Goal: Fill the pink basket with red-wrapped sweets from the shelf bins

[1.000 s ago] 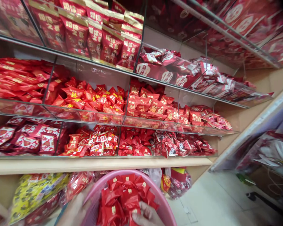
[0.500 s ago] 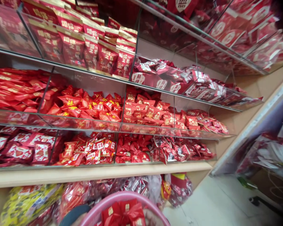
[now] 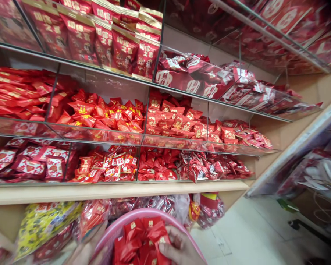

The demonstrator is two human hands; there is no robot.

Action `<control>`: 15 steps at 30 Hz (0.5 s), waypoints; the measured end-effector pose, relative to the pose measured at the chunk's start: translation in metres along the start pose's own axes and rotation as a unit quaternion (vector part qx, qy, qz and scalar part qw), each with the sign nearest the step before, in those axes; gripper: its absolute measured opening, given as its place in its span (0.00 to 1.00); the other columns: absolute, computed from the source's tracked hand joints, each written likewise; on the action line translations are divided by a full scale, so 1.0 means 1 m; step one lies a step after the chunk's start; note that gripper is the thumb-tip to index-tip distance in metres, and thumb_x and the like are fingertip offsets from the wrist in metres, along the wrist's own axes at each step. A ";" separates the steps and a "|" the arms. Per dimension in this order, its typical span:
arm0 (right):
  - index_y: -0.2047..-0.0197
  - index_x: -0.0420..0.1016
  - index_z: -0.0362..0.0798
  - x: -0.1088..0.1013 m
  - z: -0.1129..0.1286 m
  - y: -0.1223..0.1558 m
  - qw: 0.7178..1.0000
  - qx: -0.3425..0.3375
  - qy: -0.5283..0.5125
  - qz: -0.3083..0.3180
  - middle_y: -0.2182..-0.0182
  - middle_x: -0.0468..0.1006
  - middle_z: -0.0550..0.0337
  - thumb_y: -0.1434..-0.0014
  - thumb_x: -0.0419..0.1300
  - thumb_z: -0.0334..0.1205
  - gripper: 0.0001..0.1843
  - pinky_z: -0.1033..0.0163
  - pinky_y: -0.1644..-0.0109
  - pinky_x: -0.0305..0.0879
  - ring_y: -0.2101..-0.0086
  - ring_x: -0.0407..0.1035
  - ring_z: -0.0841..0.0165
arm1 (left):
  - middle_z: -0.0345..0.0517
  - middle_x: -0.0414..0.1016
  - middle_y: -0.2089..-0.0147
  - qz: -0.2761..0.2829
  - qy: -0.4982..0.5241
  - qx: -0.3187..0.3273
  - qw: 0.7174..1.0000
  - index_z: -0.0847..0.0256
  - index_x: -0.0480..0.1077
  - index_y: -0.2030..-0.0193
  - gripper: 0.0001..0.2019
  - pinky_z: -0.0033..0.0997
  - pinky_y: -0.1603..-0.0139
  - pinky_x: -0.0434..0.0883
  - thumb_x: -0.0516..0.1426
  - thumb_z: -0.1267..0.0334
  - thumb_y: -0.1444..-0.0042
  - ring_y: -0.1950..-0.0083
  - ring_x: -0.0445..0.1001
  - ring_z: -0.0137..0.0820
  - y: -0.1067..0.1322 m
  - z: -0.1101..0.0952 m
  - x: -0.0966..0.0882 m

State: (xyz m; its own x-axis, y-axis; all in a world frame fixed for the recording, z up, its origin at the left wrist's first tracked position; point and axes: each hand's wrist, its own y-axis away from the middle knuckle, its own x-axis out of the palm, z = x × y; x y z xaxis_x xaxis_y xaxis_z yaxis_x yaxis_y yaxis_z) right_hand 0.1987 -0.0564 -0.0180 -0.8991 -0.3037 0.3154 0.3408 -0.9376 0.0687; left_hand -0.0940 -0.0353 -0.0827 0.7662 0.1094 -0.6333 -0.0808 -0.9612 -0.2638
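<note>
A pink plastic basin (image 3: pixel 114 230) stands at the bottom of the view, holding a heap of shiny red packets (image 3: pixel 135 239) with small gold print. Over its left rim lies my left hand (image 3: pixel 85 248), blurred and cut off by the frame's lower edge, its fingers curled on the rim. My right hand (image 3: pixel 180 246) reaches inside the basin at the right. Its thumb and fingers close on a red packet (image 3: pixel 158 235) at the top of the heap. The basin's lower part is out of frame.
Ahead, shelves with clear dividers hold red packets (image 3: pixel 110 116) and taller gold-topped packets (image 3: pixel 124 48). Below the wooden ledge (image 3: pixel 99 191) are stuffed plastic bags, one yellow (image 3: pixel 46 224). Tiled floor (image 3: pixel 231 224) and a cluttered stand (image 3: pixel 314 173) lie to the right.
The shelves and ledge sit higher in view, and more of the basin shows. My right hand, barely visible before, now shows clearly on the packets. More of my left hand is seen.
</note>
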 end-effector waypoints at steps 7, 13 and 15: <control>0.56 0.73 0.48 0.009 0.007 0.001 0.996 -0.032 0.080 -0.021 0.58 0.77 0.55 0.49 0.63 0.46 0.18 0.53 0.48 0.60 0.54 0.69 0.59 | 0.50 0.64 0.39 0.097 -0.112 0.052 0.988 0.58 0.67 0.44 0.23 0.49 0.40 0.59 0.48 0.55 0.45 0.38 0.60 0.43 -0.017 -0.073 0.001; 0.55 0.73 0.51 0.007 -0.018 -0.004 0.994 -0.020 0.094 0.046 0.61 0.78 0.57 0.54 0.65 0.52 0.24 0.56 0.50 0.62 0.57 0.70 0.59 | 0.49 0.77 0.53 0.198 0.118 -0.031 0.973 0.56 0.71 0.52 0.18 0.38 0.51 0.70 0.53 0.53 0.47 0.52 0.73 0.39 -0.024 -0.108 0.033; 0.58 0.74 0.50 0.008 -0.019 -0.005 0.995 -0.032 0.086 0.041 0.65 0.78 0.58 0.55 0.65 0.54 0.23 0.57 0.52 0.63 0.60 0.71 0.61 | 0.44 0.77 0.69 0.235 0.215 -0.051 0.947 0.59 0.72 0.66 0.11 0.31 0.66 0.71 0.55 0.55 0.48 0.67 0.75 0.34 -0.028 -0.115 0.040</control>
State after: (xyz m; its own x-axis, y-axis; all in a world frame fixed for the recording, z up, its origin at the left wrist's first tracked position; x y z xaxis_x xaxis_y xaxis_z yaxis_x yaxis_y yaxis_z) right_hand 0.1849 -0.0575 -0.0343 -0.9048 -0.3984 0.1507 0.4012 -0.9159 -0.0128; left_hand 0.0125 -0.0334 -0.0174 0.8516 -0.4279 -0.3026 -0.4312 -0.9003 0.0596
